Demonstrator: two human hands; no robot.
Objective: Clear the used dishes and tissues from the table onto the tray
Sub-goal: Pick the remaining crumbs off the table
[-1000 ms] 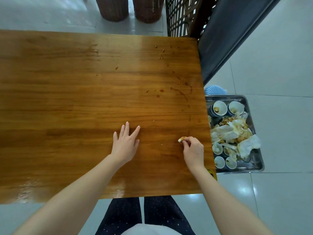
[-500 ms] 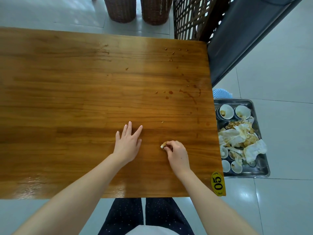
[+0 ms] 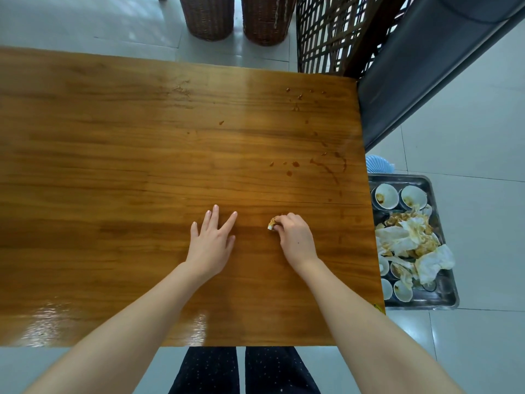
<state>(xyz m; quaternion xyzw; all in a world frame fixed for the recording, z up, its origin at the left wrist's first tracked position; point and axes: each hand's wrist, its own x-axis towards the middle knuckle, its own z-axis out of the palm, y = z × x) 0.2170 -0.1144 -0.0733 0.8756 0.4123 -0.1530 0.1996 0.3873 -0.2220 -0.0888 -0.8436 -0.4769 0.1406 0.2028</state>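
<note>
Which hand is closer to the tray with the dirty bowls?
The right hand. It pinches a soiled scrap on the table, toward the tray; the left hand lies flat farther away, on the right hand's other side.

The left hand (image 3: 211,245) lies flat, palm down, fingers (image 3: 213,218) straight and spread, thumb angled out to the right. The left forearm (image 3: 127,322) is bare and runs diagonally in from the lower left, wrist roughly straight. The right hand (image 3: 294,237) is knuckles up with fingers curled, pinching a small stained scrap (image 3: 272,223), probably tissue, at its far left edge. The right forearm (image 3: 363,322) is bare and runs in from the lower right. The hands are near each other, not touching. Legs in dark dotted trousers (image 3: 241,371) show between the forearms.
</note>
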